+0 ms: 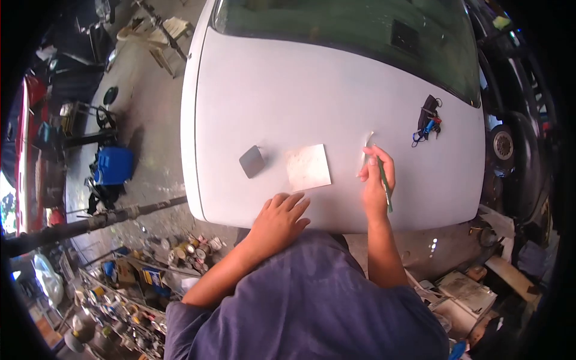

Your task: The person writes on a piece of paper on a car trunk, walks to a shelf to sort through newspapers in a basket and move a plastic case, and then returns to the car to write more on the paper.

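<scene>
My right hand (377,172) is closed round a thin green-handled brush (384,183), its pale tip pointing up and away over the white car panel (270,90). My left hand (279,217) rests at the panel's near edge with its fingers spread, holding nothing. Just beyond its fingertips lies a pale square sheet (309,167) with faint marks. Left of the sheet is a small dark grey square object (252,162). A bunch of keys with a dark holder and a blue piece (428,123) lies on the panel at the right.
The car's rear or front glass (360,30) borders the panel's far side. On the floor at the left are a blue container (113,166) and a chair (162,39). Several cans (192,251) crowd the lower left. A dark vehicle's wheel (503,146) shows at the right.
</scene>
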### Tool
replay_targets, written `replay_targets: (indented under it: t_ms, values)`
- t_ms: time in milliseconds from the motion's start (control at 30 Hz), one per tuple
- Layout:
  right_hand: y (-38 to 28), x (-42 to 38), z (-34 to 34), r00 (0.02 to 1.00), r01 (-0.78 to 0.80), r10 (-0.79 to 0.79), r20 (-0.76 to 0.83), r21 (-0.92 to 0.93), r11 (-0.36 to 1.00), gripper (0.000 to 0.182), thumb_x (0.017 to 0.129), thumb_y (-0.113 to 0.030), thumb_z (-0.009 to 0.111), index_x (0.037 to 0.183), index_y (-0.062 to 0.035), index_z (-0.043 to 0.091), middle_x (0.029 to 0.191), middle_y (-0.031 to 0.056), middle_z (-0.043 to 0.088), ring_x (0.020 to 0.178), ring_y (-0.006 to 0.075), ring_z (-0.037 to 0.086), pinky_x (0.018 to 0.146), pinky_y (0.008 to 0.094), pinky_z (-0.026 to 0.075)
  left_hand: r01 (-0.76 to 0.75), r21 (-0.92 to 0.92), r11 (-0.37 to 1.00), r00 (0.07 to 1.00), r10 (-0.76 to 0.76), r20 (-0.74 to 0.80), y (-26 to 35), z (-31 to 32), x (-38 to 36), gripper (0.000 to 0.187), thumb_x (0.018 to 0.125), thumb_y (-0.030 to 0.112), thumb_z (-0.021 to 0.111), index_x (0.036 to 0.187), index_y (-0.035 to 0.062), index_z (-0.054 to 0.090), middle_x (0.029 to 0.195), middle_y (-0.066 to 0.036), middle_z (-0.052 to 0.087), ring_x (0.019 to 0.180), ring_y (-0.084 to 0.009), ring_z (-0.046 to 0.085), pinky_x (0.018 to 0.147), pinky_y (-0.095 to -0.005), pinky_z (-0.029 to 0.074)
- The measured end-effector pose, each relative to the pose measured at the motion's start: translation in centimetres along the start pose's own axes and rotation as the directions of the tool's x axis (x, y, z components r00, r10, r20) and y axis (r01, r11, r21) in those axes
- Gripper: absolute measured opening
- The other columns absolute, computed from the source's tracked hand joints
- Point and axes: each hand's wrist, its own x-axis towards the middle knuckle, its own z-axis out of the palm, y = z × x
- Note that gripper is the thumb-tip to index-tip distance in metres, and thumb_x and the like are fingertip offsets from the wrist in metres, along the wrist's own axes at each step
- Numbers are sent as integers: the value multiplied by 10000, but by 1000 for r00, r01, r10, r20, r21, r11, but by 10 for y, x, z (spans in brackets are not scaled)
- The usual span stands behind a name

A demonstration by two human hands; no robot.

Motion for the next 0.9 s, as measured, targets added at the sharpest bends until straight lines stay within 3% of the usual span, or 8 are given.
replay_targets:
  t_ms: [167, 267, 333, 400, 533, 667, 800, 900]
  values:
    - [4, -4, -19, 974, 137, -155, -164, -113, 984, 266, 1094, -165, 545, 1274, 14, 623, 1243, 101, 714, 800, 159, 645, 703, 313, 529, 70, -80, 994, 996, -66, 54, -11, -16, -18, 284, 940, 181, 746, 1175, 33, 689, 1230, -127, 693, 1112, -332, 655, 973, -433, 527]
    - [19, 7, -47, 910, 301, -393, -130, -445, 844, 218, 1081, -183, 562, 1132, 16, 635, 1163, 127, 730, 852, 243, 696, 752, 390, 550, 152, -168, 974, 987, -157, -19, -7, -17, -25, 192, 946, 172, 742, 1050, 24, 678, 1127, -138, 698, 1060, -350, 667, 915, -443, 538]
    - [8, 13, -61, 965, 169, -250, -81, -537, 827, 227, 1071, -219, 580, 1081, 5, 618, 1070, 150, 738, 866, 299, 716, 776, 432, 554, 178, -228, 957, 977, -199, -73, 1, -19, -26, 171, 949, 161, 739, 1025, 21, 676, 1064, -144, 703, 1030, -359, 674, 886, -448, 543]
    - [-12, 18, -73, 979, -198, 193, -58, -458, 867, 254, 1062, -271, 600, 1080, -18, 587, 962, 175, 736, 862, 355, 725, 789, 466, 552, 191, -243, 951, 974, -215, -76, 11, -25, -27, 170, 952, 146, 736, 1055, 21, 681, 1016, -148, 711, 1006, -362, 682, 873, -449, 545]
    - [-11, 9, -68, 988, -121, 155, 9, -577, 807, 338, 1054, -377, 615, 1211, -86, 543, 860, 202, 693, 845, 464, 695, 732, 514, 530, 322, -278, 905, 946, -295, 134, 6, -14, -34, 318, 967, 127, 701, 1279, 77, 663, 947, -157, 722, 945, -369, 698, 824, -458, 568]
    - [-14, -21, -29, 957, -55, 162, 242, -397, 916, 242, 1081, -318, 539, 1126, -80, 552, 922, 216, 677, 900, 466, 676, 752, 523, 523, 135, -466, 874, 982, -181, -55, -6, 8, -35, 540, 935, 58, 738, 1454, 90, 596, 1239, -151, 679, 995, -261, 728, 840, -383, 596]
    - [-21, -39, 22, 793, 461, -341, 504, -132, 878, 165, 1007, -188, 698, 1029, -25, 686, 960, 122, 659, 876, 277, 664, 776, 405, 554, 163, -491, 856, 962, -249, -115, 11, -17, -28, 370, 985, 138, 726, 1327, 8, 664, 1268, -170, 678, 1039, -267, 732, 873, -371, 600]
    - [-39, -45, 46, 696, 544, -424, 580, -40, 838, 175, 954, -164, 758, 1058, -25, 734, 1028, 125, 661, 919, 295, 675, 786, 392, 569, 144, -531, 835, 917, -315, -245, 4, -15, -31, 312, 1004, 122, 710, 1293, 8, 681, 1195, -143, 701, 1010, -236, 728, 860, -351, 585]
